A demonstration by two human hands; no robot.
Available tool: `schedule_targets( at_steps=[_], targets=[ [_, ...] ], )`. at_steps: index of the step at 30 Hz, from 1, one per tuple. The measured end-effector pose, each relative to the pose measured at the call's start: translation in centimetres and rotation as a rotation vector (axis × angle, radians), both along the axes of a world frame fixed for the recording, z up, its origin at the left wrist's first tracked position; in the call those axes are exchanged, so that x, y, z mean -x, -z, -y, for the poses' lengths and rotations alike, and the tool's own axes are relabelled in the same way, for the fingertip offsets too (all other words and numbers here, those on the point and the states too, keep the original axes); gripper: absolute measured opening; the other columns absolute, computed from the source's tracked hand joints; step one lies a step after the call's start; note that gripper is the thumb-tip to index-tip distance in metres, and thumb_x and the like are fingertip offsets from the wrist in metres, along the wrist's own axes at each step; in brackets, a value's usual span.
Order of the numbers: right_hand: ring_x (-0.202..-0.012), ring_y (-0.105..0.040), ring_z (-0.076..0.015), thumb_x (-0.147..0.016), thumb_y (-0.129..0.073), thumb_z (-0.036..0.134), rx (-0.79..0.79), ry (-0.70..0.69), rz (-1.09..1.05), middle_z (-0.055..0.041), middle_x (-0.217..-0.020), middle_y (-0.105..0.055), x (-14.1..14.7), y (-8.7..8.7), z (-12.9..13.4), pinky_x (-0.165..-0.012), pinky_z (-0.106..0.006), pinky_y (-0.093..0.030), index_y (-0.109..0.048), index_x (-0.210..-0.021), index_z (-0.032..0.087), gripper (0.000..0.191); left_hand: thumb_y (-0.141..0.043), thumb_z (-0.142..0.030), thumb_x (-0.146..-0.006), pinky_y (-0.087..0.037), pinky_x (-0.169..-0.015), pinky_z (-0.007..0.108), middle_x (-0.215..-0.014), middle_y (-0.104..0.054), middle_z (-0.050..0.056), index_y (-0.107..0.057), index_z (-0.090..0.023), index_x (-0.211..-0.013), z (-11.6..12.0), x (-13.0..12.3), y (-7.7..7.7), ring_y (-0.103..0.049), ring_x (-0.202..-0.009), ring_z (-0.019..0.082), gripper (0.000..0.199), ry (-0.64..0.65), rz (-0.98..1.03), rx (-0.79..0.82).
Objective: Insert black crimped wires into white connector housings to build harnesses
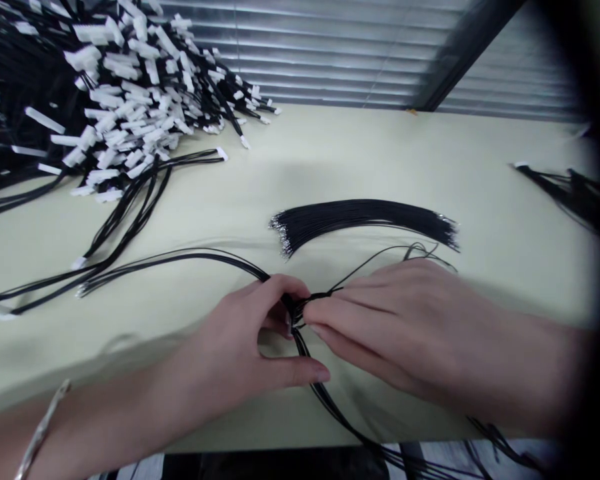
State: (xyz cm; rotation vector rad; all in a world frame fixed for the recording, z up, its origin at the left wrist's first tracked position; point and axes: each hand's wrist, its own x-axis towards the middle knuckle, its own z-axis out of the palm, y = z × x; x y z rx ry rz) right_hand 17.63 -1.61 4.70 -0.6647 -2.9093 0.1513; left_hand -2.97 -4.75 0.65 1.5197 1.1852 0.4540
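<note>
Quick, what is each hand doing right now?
Left hand: closed, pinching the black wire bundle between thumb and fingers.
Right hand: fingers together, gripping the same bundle where the hands meet.

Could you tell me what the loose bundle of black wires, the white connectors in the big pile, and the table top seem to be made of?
Loose wire bundle: thin black matt insulation, probably plastic; the bare ends glint silver, likely tinned metal.
White connectors: small opaque white blocks, apparently moulded plastic.
Table top: smooth pale yellow-green surface with a soft sheen, perhaps a rubber or vinyl mat; hard to tell.
</note>
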Motion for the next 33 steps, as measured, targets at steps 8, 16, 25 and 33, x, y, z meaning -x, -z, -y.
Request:
schedule_targets(
  at_steps=[8,16,25,33],
  targets=[
    [-0.053,-0.058,-0.0172,-0.084,-0.061,0.016,-0.008,-0.054,0.057,-0.0009,-0.066,-0.062,-0.2,-0.4,0.0,-0.045,-0.033,-0.035,-0.063,-0.089,0.015,0.005,-0.083,-0.049,-0.069,-0.059,-0.078,0.035,-0.097,-0.07,-0.002,-0.056,-0.034,-0.114,0.1,0.2,0.0,-0.069,-0.09,0.023,0.054,0.005,-0.004,0.007],
    [-0.048,-0.054,-0.0148,-0.08,-0.064,0.014,-0.012,-0.088,0.032,0.002,-0.062,-0.057,-0.3,-0.4,0.1,-0.042,-0.033,-0.032,-0.058,-0.08,0.017,0.007,-0.082,-0.049,-0.069,-0.059,-0.081,0.037,-0.102,-0.069,-0.001,-0.054,-0.033,-0.116,0.0,0.1,-0.1,-0.069,-0.092,0.023,0.057,0.008,-0.015,0.011],
    [-0.047,-0.054,-0.0154,-0.057,-0.076,0.005,-0.08,-0.034,0.018,0.0033,-0.062,-0.058,0.7,-0.4,0.3,-0.037,-0.033,-0.031,-0.058,-0.075,0.017,0.028,-0.081,-0.039,-0.072,-0.058,-0.078,0.034,-0.102,-0.07,-0.001,-0.057,-0.031,-0.11,-0.1,-0.1,-0.2,-0.069,-0.091,0.023,0.046,0.013,0.026,0.018],
    [-0.058,-0.06,-0.0161,-0.068,-0.069,0.006,-0.014,-0.079,0.094,-0.0016,-0.072,-0.064,1.0,-0.1,0.4,-0.044,-0.031,-0.039,-0.061,-0.087,0.014,0.022,-0.081,-0.033,-0.071,-0.058,-0.075,0.03,-0.1,-0.071,-0.002,-0.057,-0.03,-0.109,-0.3,-0.3,-0.4,-0.07,-0.091,0.022,0.045,0.0,0.055,0.043]
  ],
)
